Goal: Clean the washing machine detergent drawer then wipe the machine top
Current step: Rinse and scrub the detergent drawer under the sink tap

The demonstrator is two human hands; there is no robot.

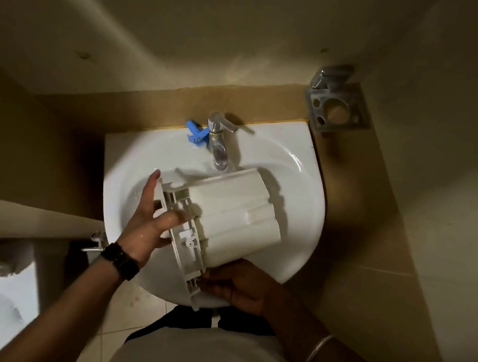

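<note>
Both forearms reach out over the white sink (300,164). Right hand (243,286) grips the detergent drawer (237,208) at its near front-panel end, left hand (151,224) clasps that panel's far side, thumb across it. Drawer's held upside down, just below the tap (218,144).

I see a white basin (300,164) mid-frame; a blue plastic piece (196,134) lies on its back rim, just left of the tap (218,141).
</note>
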